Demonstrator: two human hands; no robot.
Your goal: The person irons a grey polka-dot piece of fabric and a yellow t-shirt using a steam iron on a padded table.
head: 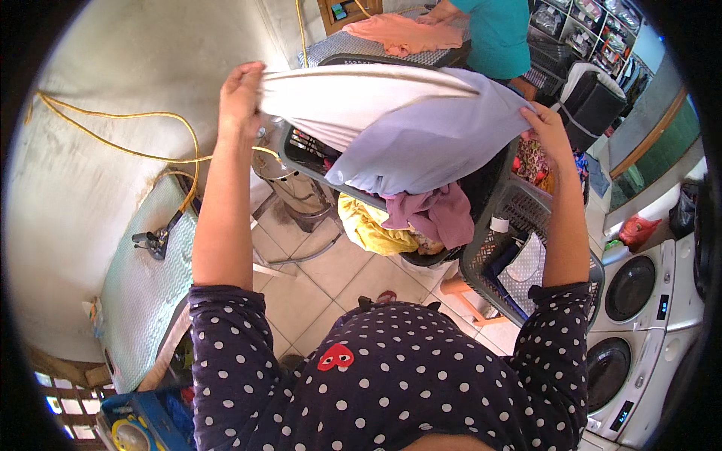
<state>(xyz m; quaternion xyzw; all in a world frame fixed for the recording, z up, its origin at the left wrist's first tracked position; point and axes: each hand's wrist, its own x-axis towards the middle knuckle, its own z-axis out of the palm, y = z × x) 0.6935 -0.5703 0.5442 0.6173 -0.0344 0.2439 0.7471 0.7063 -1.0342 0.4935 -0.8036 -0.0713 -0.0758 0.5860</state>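
Note:
A white and pale lavender cloth (417,124) is stretched in the air between my two hands. My left hand (241,96) grips its left end, slightly blurred. At the opposite end, my right hand (544,127) pinches the edge between thumb and fingers. Below the cloth, a dark plastic laundry basket (304,163) is partly covered by it. A mauve garment (434,217) and a yellow cloth (372,228) hang over the near side of this basket. What else lies inside is mostly hidden.
On the right, another basket (592,282) holds folded cloth (524,265). An iron (158,242) with a yellow cord rests on a padded ironing board (141,304). Stacked front-loading machines (632,287) stand far right. A person in teal (496,39) works over an orange garment (403,34).

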